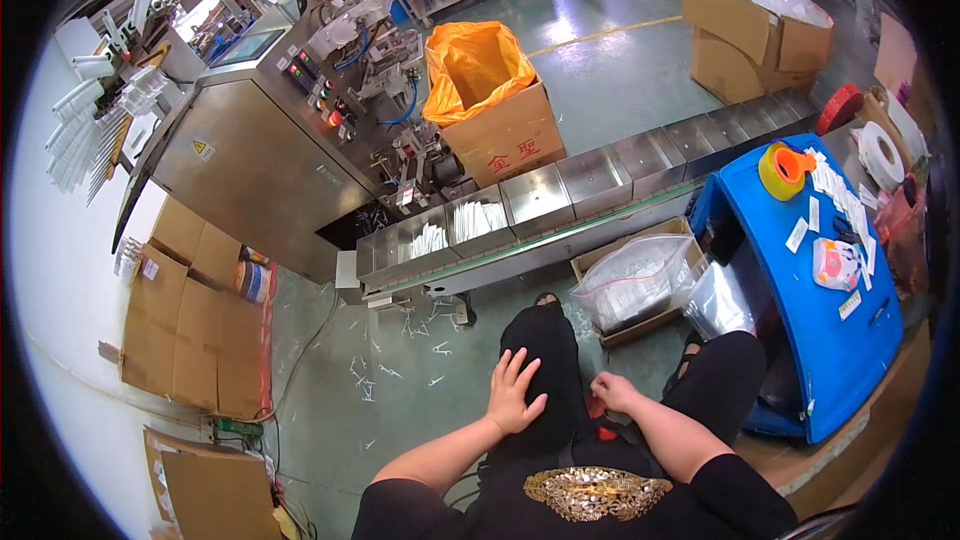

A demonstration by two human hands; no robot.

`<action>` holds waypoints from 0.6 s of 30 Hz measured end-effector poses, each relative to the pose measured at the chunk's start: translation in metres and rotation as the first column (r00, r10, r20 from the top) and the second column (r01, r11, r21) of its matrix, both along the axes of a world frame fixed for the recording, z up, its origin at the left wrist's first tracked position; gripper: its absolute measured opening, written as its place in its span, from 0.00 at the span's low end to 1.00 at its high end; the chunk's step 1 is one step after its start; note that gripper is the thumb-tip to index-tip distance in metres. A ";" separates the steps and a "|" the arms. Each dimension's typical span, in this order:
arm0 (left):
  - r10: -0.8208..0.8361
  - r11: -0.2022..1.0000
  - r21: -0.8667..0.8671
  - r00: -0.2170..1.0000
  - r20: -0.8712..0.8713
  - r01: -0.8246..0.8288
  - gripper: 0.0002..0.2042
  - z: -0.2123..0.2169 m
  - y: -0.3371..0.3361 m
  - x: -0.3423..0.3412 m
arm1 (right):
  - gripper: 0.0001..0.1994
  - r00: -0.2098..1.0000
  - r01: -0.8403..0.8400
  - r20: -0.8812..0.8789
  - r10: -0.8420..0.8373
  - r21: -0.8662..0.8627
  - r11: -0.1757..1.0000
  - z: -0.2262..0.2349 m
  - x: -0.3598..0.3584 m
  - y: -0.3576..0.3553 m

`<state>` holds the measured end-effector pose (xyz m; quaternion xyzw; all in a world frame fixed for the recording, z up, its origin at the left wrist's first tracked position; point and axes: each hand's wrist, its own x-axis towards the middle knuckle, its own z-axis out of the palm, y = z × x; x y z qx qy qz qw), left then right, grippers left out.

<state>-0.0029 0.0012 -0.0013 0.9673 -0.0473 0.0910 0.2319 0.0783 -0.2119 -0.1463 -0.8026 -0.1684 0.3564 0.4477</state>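
Your left grip [515, 397] is open and empty, spread flat over your left thigh [541, 340]. Your right grip [613, 393] is loosely curled near your right thigh [722, 380], right by a small red thing [597, 408] between your legs; whether it is closed on that thing, I cannot tell. Ahead of you, a clear bag [636, 285] of white pieces sits in a carton [642, 330], just beside a row of metal bins [537, 192].
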 end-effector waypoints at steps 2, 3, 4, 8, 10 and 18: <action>0.004 1.000 0.001 1.000 -0.001 -0.004 0.29 0.000 0.001 0.000 | 0.11 1.000 0.017 0.002 -0.017 0.022 1.000 0.000 0.001 0.002; 0.006 1.000 0.002 1.000 0.000 -0.006 0.29 0.001 0.002 0.000 | 0.11 0.999 0.032 -0.004 -0.032 0.024 0.999 0.000 0.001 0.003; 0.007 1.000 0.002 1.000 0.002 -0.007 0.29 0.001 0.002 0.001 | 0.11 0.999 0.049 -0.008 -0.049 0.026 0.998 0.000 0.002 0.003; -0.035 0.999 -0.023 0.999 0.023 0.036 0.29 0.001 -0.006 0.014 | 0.17 0.999 -0.050 0.001 0.051 -0.181 0.982 0.031 0.010 -0.010; -0.093 0.993 -0.064 0.995 0.033 0.095 0.29 0.005 -0.014 0.022 | 0.20 1.000 -0.001 -0.001 0.001 -0.123 0.992 -0.013 0.006 -0.021; -0.065 0.996 -0.057 0.994 0.092 0.071 0.29 0.000 -0.006 -0.002 | 0.14 0.986 -0.012 0.159 0.043 -0.189 0.982 -0.033 -0.001 -0.012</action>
